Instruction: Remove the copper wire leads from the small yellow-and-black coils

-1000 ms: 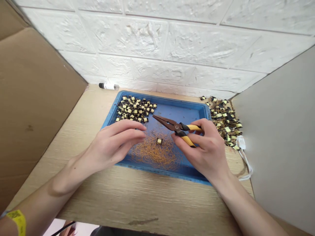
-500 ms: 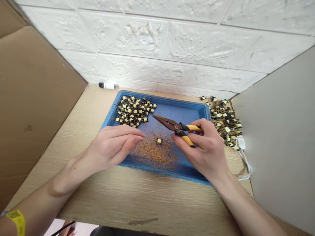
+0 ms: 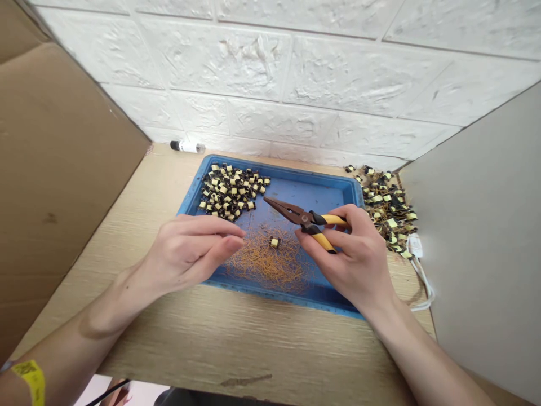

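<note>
My right hand [image 3: 357,254] grips a pair of needle-nose pliers [image 3: 305,219] by its yellow and black handles, the dark jaws pointing left above the blue tray [image 3: 333,300]. My left hand [image 3: 196,251] is over the tray's left side, thumb and fingers drawn together in a pinch. Anything between those fingertips is too small to make out. Between the hands, a single small transformer [image 3: 274,242], black with yellow tape, rests on a loose heap of copper-coloured wire clippings [image 3: 270,268]. Many similar transformers [image 3: 230,192] are piled in the tray's far left corner.
Right of the tray lies another pile of transformers with long wires [image 3: 389,208]. Beside it is a white plug with a cable [image 3: 415,246]. A small bottle with a black cap [image 3: 187,147] lies by the white brick-pattern wall [image 3: 262,67]. Cardboard [image 3: 71,158] stands at left, a grey panel [image 3: 482,237] at right.
My left hand has drawn very slightly left, away from the lone transformer. The pliers in my right hand look the same; the view has shifted a little.
</note>
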A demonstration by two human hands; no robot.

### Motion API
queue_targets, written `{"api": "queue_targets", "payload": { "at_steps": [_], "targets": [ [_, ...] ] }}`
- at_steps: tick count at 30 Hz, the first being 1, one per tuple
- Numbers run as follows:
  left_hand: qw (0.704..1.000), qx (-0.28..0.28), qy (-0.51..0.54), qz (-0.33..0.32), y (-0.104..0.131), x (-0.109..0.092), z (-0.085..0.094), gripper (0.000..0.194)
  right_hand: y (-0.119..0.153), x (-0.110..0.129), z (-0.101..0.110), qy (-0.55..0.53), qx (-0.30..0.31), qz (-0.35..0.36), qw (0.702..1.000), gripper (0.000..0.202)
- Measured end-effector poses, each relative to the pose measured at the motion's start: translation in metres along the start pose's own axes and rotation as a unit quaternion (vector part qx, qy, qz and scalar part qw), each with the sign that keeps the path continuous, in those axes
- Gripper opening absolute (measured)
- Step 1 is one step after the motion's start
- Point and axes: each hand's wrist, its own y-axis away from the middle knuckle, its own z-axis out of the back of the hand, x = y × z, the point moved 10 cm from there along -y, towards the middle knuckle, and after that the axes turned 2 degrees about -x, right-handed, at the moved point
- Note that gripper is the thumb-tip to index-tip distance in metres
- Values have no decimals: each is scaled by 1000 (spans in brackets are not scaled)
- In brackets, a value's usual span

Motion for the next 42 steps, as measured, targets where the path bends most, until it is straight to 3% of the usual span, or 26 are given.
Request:
{"api": "queue_targets", "payload": {
  "at_steps": [7,14,20,27,42],
  "targets": [
    [996,-22,41,70,5,13,-1,42,-1,-1,-1,-7,8,-5,1000,43],
    [990,26,20,135,6,27,-4,48,1,-5,3,16,-14,-16,1000,41],
    [992,16,-19,126,7,29,-4,20,1,-6,-2,-1,16,-21,1000,45],
    [994,19,-65,81,2,19,-6,17,0,-2,-1,16,2,-12,1000,46],
    [997,11,-51,60,1,15,-4,18,4,-6,-4,43,-8,-9,999,38]
  ]
}}
